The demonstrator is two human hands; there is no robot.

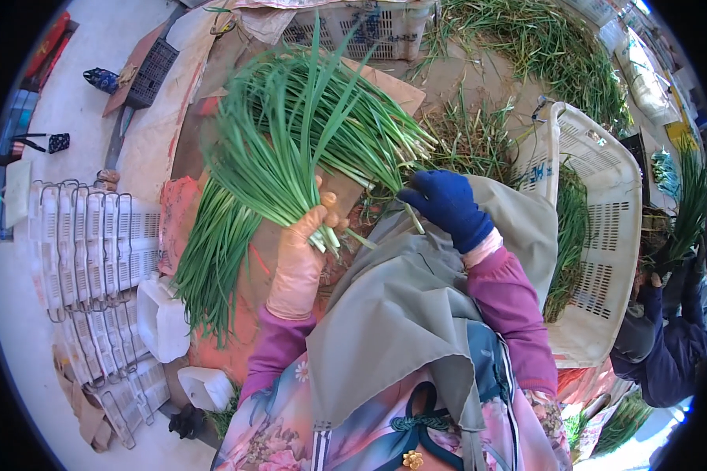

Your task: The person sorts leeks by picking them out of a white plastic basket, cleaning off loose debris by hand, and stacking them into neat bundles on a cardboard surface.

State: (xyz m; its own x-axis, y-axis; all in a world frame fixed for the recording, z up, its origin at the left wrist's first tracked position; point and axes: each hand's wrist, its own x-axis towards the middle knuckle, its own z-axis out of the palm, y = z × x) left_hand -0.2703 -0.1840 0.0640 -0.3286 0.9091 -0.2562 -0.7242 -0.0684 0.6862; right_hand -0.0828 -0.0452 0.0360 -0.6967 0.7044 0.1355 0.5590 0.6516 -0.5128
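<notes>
In a tan rubber glove, my left hand (306,235) grips a bunch of long green leafy stalks (271,176), perhaps garlic chives. Their pale cut ends poke out below the fingers and the leaves fan up and away. My right hand (448,203), in a blue knit glove, pinches a thin stalk (414,219) above my lap; the fingertips partly hide it. Beyond both hands a larger heap of the same greens (353,129) lies on a brown board (395,88), stem ends to the right. Another bundle (215,265) rests left of my left wrist. A grey cloth (400,306) covers my lap.
Right of me stands a white slatted crate (610,235) with loose greens inside. Leafy trimmings (471,135) litter the ground ahead, before another white crate (383,29). Stacked white crates (94,235) and a white plastic container (162,318) are at left. Another person (666,347) works far right.
</notes>
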